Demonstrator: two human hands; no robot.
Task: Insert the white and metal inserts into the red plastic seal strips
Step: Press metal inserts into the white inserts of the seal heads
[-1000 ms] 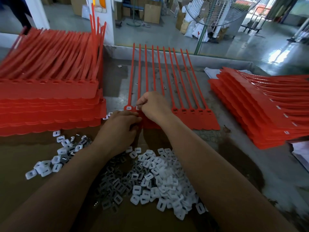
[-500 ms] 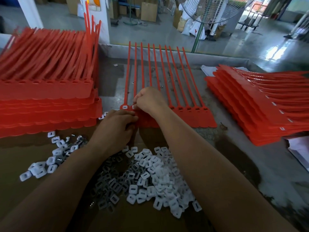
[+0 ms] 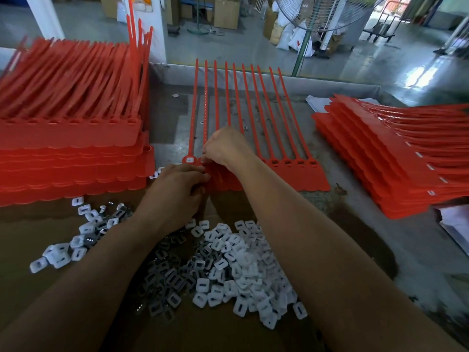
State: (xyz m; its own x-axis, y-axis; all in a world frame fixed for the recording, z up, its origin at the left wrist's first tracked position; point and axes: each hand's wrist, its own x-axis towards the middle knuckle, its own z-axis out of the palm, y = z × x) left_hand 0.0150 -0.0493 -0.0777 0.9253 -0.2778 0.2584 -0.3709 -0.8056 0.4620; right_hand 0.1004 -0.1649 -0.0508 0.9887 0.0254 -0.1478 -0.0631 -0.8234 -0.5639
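A row of seal strips (image 3: 299,174) is lying flat on the desk (image 3: 355,237), with one white insert (image 3: 189,160) sitting in its leftmost head. The right hand (image 3: 225,148) is pinching the next head with curled fingers. The left hand (image 3: 175,196) is curling against the row's near edge; whether it is holding anything I cannot tell. A heap of inserts (image 3: 228,270) is lying just in front.
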